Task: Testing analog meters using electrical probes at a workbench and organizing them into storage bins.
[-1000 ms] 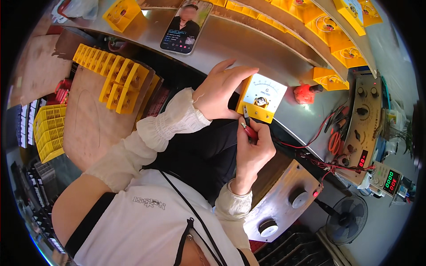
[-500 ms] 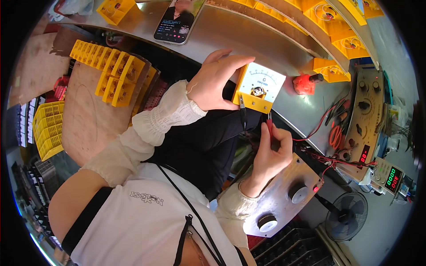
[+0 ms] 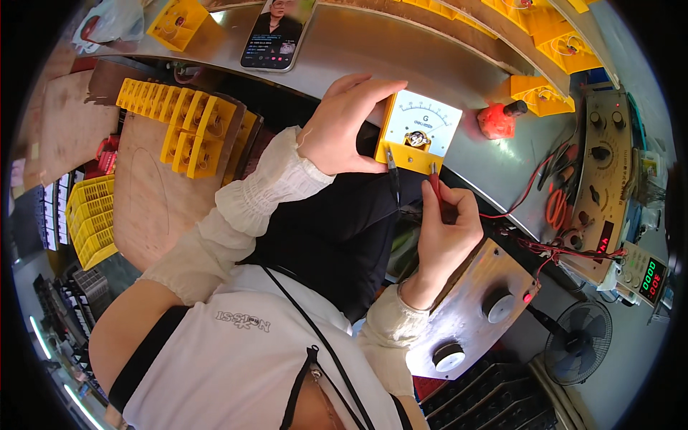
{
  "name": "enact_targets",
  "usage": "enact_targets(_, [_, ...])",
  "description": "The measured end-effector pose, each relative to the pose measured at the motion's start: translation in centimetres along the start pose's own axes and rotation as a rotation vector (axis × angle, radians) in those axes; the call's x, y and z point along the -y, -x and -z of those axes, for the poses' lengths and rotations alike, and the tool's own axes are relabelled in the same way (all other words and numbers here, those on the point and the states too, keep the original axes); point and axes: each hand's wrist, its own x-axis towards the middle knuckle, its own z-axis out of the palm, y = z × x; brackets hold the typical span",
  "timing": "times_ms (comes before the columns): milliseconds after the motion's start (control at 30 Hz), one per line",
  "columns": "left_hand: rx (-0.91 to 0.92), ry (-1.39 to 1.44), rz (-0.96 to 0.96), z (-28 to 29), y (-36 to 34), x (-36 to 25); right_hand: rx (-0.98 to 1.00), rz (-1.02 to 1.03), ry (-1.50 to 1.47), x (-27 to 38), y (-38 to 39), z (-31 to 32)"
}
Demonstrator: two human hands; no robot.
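My left hand (image 3: 340, 129) grips a yellow-framed analog panel meter (image 3: 421, 125) by its left side, thumb low and fingers over the top. The meter has a white dial, its needle toward the right of the scale, and an exposed movement below. A black test clip (image 3: 393, 175) sits on the meter's lower-left terminal and hangs down. My right hand (image 3: 444, 226) pinches a red test clip (image 3: 436, 186) whose metal tip is at the lower-right terminal.
A phone (image 3: 269, 39) lies on the metal bench (image 3: 358, 50). Yellow meter housings (image 3: 179, 118) stand on boards left and at the back. A red bottle (image 3: 497, 120), orange-handled tools (image 3: 556, 206), instrument panels (image 3: 598, 179), a knobbed metal box (image 3: 473, 308) and a fan (image 3: 577, 340) are rightward.
My right hand has moved from the black clip at the left terminal to the red clip at the right terminal. The needle now points right. The meter has risen slightly in view.
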Motion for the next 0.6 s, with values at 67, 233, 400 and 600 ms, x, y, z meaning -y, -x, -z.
enact_targets(67, [0.011,0.026,0.038,0.0,0.0,-0.1,-0.036,0.073,0.149,0.6,0.2,-0.2])
enact_targets(233, [-0.012,0.031,0.049,-0.2,0.1,-0.2,-0.052,0.098,0.278,1.1,0.1,-0.4])
enact_targets(400, [-0.025,0.049,0.068,-0.3,0.3,0.0,-0.076,0.036,0.147,0.3,0.6,-0.9])
enact_targets(600, [-0.015,0.085,0.058,-0.2,0.1,-0.1,-0.094,-0.005,0.085,0.3,0.9,-0.8])
